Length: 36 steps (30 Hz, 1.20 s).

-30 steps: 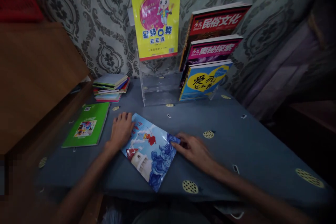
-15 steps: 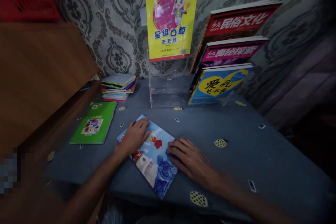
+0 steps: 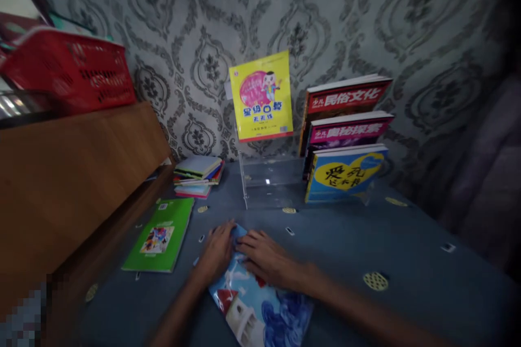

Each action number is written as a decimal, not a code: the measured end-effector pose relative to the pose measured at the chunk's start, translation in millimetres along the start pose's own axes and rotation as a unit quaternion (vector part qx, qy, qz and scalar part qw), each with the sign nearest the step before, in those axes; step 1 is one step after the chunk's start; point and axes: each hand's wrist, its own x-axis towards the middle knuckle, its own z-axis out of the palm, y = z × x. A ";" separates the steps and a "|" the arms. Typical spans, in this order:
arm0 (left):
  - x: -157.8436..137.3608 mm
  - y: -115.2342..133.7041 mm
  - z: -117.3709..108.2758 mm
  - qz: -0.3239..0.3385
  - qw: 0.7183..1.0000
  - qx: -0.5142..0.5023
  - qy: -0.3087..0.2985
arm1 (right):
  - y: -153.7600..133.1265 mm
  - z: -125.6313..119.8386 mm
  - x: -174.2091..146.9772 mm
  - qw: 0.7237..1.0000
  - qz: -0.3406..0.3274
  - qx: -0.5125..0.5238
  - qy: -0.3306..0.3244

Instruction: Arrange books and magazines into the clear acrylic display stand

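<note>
A blue picture-covered book point(image 3: 244, 295) lies at a slant near the front of the table, its lower end cut off by the frame. My left hand point(image 3: 218, 249) rests on its upper left part, fingers stretched toward the top corner. Beside it, my right hand point(image 3: 266, 260) lies over the upper cover with fingers extended, the fingertips close to the left hand. Both hands touch the book without a visible grip around it. Part of the cover picture is hidden under the right hand.
A green book point(image 3: 160, 236) lies to the left, with a small book stack point(image 3: 198, 173) behind it. A clear stand point(image 3: 266, 184) carries a yellow workbook point(image 3: 262, 97) and three books point(image 3: 345, 173) at right. A red basket point(image 3: 73, 68) sits on the wooden cabinet point(image 3: 81, 173).
My right hand has moved from the book's right edge to its upper part, near my left hand. The view has tilted up, showing more wall and the red basket.
</note>
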 end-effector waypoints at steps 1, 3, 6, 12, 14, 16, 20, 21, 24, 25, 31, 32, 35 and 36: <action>0.5 -2.2 1.2 -0.008 1.000 -0.009 0.004 | 3.8 0.9 8.2 1.000 0.002 -0.005 0.002; 1.0 -5.3 2.6 -0.028 0.999 -0.025 0.006 | 10.4 1.9 21.1 1.000 0.002 -0.008 0.002; 1.2 -7.2 4.7 -0.054 0.998 -0.034 0.001 | 18.6 3.1 33.3 1.000 0.004 -0.003 0.012; 2.4 -7.8 12.8 -0.040 0.997 -0.002 0.064 | 38.4 17.7 42.6 0.996 0.002 0.061 0.059; 2.5 -3.8 11.6 -0.033 0.996 0.044 0.076 | 47.4 27.0 42.7 0.993 -0.006 0.088 0.075; 1.6 4.0 7.1 -0.024 0.992 0.099 0.079 | 56.3 36.3 42.4 0.990 -0.007 0.107 0.087; -4.0 26.6 -4.1 0.031 0.981 0.178 0.074 | 69.7 44.7 43.9 0.984 0.019 0.153 0.091; -5.9 32.6 -5.6 0.049 0.979 0.186 0.071 | 71.7 43.9 44.8 0.982 0.023 0.167 0.088; -11.5 48.4 -5.0 0.104 0.980 0.162 0.042 | 75.1 37.6 47.6 0.978 0.018 0.199 0.067; -13.0 52.8 -3.6 0.116 0.983 0.143 0.029 | 75.7 35.5 48.2 0.977 0.015 0.204 0.058; -22.1 78.4 -0.3 0.173 0.980 0.099 -0.026 | 78.5 34.5 49.0 0.977 0.006 0.208 0.050; -23.7 84.0 -0.6 0.199 0.975 0.095 -0.037 | 79.2 35.7 49.2 0.977 0.004 0.206 0.051; -27.2 101.7 -0.2 0.278 0.956 0.074 -0.062 | 81.3 39.2 50.3 0.979 -0.002 0.196 0.054; -27.7 106.7 0.5 0.299 0.949 0.068 -0.068 | 81.7 40.3 50.6 0.980 -0.003 0.192 0.054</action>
